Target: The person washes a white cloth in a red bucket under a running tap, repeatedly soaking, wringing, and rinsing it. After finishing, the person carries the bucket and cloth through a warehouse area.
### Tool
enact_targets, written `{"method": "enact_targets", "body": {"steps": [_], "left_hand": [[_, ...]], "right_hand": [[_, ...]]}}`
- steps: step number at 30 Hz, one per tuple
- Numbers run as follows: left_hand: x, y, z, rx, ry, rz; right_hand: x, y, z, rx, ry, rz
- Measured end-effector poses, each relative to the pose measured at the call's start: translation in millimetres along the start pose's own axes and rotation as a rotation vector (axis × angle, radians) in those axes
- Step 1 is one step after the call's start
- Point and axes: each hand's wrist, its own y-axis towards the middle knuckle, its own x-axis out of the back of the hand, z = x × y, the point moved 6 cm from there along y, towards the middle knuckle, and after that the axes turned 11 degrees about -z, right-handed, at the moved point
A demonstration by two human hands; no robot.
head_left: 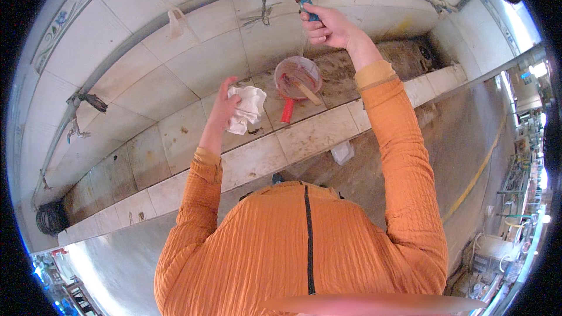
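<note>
Left hand [223, 107]: holding a crumpled white cloth or paper piece [249, 105], over a long tiled trough [180, 133]. Right hand [332, 28]: fingers closed around a blue-handled metal tap [307, 8], on the wall beyond the trough. Round translucent plastic tub [283, 65], stained reddish: in the trough, between the hands; a wooden handle [308, 93] and a short red handle [287, 111] extend past its near rim. Black coil [51, 218]: trough's far left end.

White cloth [250, 104], blue tap handle [314, 17], pinkish tub [300, 62], orange jacket [263, 234], blue-flowered border tiles [61, 19]
</note>
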Motion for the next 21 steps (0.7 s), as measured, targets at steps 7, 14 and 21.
{"method": "enact_targets", "body": {"steps": [7,14,21], "left_hand": [[16,-1,13,0.033,0.027,-0.019],[-32,18,37,-0.300,0.822,0.137],[-73,6,27,-0.073,0.617,0.003]], "right_hand": [[77,-19,-55,0.212,-0.232,-0.591],[81,-22,-161,0.112,-1.656,-0.652],[111,5,-196,0.165,-1.716,-0.705]]}}
